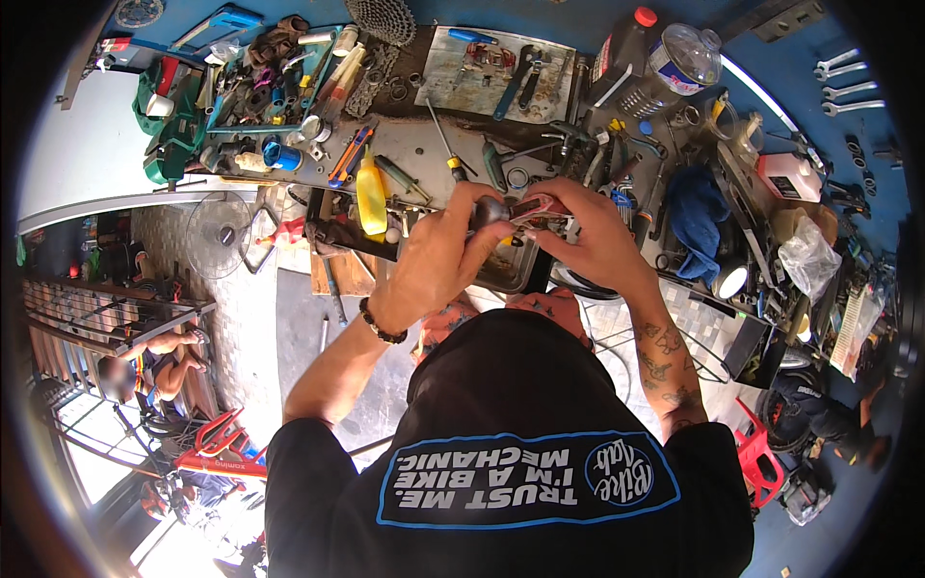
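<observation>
Both hands are raised over the bench's near edge, close together. My left hand (434,252) is closed round a dark, rounded piece (489,213), gripped between thumb and fingers. In my right hand (599,239) is a small red and silver metal part (536,206), pinched by its edges. The two pieces meet or nearly meet between the hands; whether they are joined I cannot tell. Left of my left hand lies a yellow squeeze bottle (370,197). A screwdriver (453,159) with a yellow and black handle points away just beyond my fingers. Under the hands is a dark-rimmed tray (506,275).
Tools crowd the bench: a blue tray (214,119) of small parts at left, a metal sheet (438,87) with wrenches at the back, a clear plastic bottle (679,63), and a blue cloth (696,222) at right. A fan (220,234) stands at left. Another person sits farther left.
</observation>
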Motion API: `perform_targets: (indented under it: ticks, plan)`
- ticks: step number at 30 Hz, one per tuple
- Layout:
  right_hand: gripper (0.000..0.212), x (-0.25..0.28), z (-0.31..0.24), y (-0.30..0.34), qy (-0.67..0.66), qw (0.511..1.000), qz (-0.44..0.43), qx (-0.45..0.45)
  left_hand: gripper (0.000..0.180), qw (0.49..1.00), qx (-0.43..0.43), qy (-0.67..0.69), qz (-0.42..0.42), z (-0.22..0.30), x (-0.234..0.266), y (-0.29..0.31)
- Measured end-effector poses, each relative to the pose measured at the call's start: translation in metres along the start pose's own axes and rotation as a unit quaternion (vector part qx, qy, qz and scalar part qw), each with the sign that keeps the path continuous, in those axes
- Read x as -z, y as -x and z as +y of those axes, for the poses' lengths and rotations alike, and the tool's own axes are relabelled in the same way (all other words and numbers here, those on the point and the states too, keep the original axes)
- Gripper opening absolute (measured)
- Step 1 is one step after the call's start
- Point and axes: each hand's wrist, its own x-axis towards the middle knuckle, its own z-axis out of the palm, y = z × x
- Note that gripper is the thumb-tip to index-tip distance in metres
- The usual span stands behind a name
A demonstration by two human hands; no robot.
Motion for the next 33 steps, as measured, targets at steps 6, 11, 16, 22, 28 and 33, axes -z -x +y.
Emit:
perform_targets:
  ticks: [6,11,16,22,28,33]
  plan:
    - [0.05,-0.017,-0.023,-0.021,0.061,0.998,-0.001,0.027,0.041,0.965,0.136,0.207,0.086,-0.034,-0.011,0.025]
    - [0.044,-0.04,-0.016,-0.045,-0.132,0.983,-0.12,-0.036,0.033,0.854,0.202,0.464,0.121,-0.064,-0.013,0.052]
    - [0.024,-0.074,0.062,-0.093,-0.184,0.977,-0.029,-0.1,0.033,0.728,0.275,0.577,0.247,-0.085,-0.02,0.067]
    - [0.044,-0.089,0.166,-0.102,0.429,0.899,-0.071,0.054,0.037,0.679,0.215,0.642,0.285,-0.097,-0.012,0.08]
    - [0.045,-0.072,0.147,-0.119,0.184,0.98,0.04,0.072,0.031,0.714,0.192,0.605,0.296,-0.098,-0.006,0.081]
    - [0.032,-0.048,0.059,-0.111,-0.295,0.94,0.103,-0.137,0.027,0.738,0.185,0.539,0.362,-0.091,-0.002,0.065]
